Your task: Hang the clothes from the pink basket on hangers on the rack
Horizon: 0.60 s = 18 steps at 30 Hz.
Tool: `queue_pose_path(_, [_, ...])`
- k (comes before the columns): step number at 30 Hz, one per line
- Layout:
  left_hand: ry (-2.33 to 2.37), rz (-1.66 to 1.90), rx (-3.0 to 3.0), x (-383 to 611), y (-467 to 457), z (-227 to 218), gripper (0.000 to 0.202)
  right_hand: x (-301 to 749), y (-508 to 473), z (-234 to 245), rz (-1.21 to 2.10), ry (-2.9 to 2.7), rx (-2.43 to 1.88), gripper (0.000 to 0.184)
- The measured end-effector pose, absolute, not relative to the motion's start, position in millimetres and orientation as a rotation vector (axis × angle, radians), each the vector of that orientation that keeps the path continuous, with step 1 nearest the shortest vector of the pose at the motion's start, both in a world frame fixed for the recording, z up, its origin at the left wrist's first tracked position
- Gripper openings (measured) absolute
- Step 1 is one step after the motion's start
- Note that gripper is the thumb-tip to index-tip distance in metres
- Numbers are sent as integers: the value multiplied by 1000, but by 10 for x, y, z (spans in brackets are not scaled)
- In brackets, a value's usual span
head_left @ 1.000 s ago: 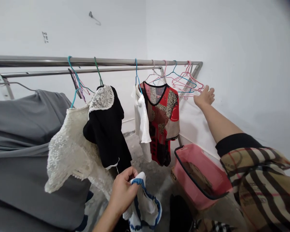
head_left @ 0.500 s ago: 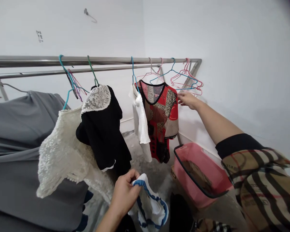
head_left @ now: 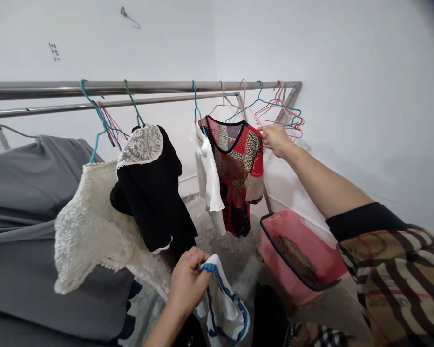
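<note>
My left hand [head_left: 186, 284] is closed on a small white garment with blue trim [head_left: 222, 306], held low near the floor. My right hand [head_left: 275, 139] reaches up to the empty hangers [head_left: 275, 108] at the right end of the steel rail [head_left: 141, 87], with its fingers pinched on a pink one. Just left of that hand hangs a red patterned top [head_left: 240, 168]. Further left on the rail hang a white piece [head_left: 210, 178], a black top with a lace collar [head_left: 152, 183] and a cream lace garment [head_left: 90, 221].
A pink laundry basket [head_left: 275, 236] sits on the floor by the right wall, under my right arm. A large grey cloth [head_left: 25, 217] drapes over the rack at the left. White walls meet in a corner behind the rail.
My right hand has drawn back from the far end of the hangers toward the red top and closed on a pink hanger. The left hand stays on the white garment.
</note>
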<state>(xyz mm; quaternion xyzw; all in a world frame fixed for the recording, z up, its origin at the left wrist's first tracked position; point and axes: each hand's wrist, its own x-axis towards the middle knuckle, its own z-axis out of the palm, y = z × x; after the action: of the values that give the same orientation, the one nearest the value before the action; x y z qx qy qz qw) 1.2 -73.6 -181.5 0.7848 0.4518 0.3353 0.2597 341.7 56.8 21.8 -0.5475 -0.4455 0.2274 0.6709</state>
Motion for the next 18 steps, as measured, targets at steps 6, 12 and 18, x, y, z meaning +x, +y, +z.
queue_pose_path(6, [1223, 899, 2063, 65, -723, -1848, 24, 3503, 572, 301, 518, -1018, -1228, 10])
queue_pose_path(12, [1140, 878, 1918, 78, -741, -1883, 21, 3628, 522, 326, 742, -1048, -1151, 6])
queue_pose_path(18, [1099, 910, 1901, 100, -749, -1855, 21, 3659, 454, 264, 698, -1138, -1136, 11])
